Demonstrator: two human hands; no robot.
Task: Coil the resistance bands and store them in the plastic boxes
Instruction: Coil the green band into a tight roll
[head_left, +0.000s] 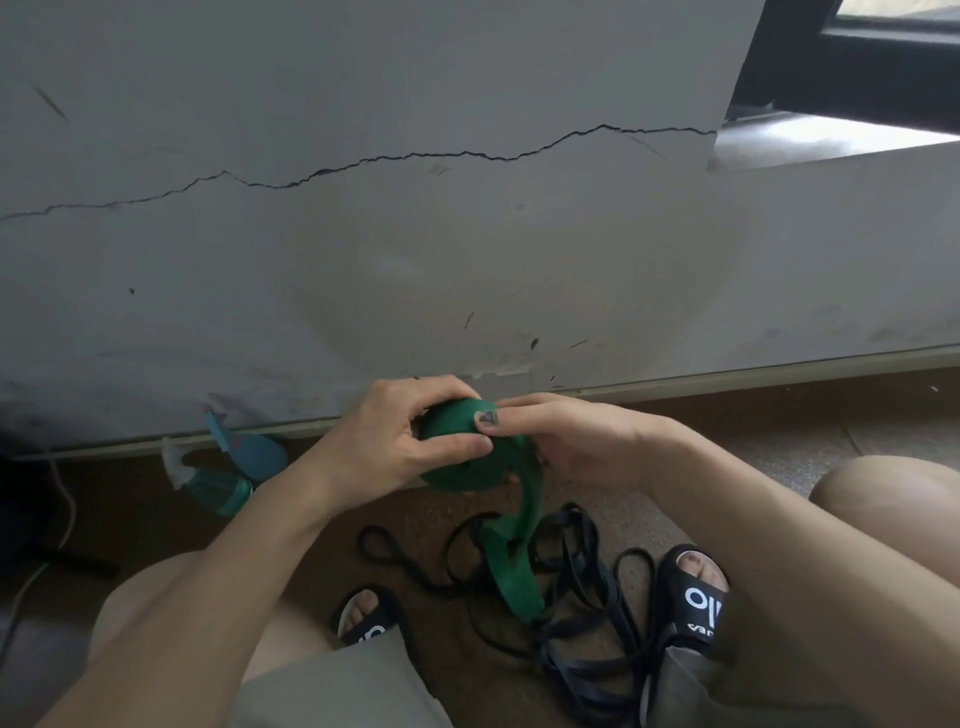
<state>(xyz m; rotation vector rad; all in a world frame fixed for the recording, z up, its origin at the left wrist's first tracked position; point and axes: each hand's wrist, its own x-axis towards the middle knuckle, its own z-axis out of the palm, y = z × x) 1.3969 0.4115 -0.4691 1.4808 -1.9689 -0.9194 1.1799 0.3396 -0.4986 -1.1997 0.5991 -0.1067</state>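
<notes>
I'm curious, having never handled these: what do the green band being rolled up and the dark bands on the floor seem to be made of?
Green band: probably rubber or latex, matte; it rolls into a tight coil, and its loose tail hangs limp. Dark bands: likely the same stretchy rubber, slightly glossy; thin flat strips lying in floppy loops.

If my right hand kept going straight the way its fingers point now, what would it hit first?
The right hand points leftward at the green band coil, which its fingers already touch. Pushing on, it would likely meet the left hand gripping the coil's other side, though depth is unclear.
</notes>
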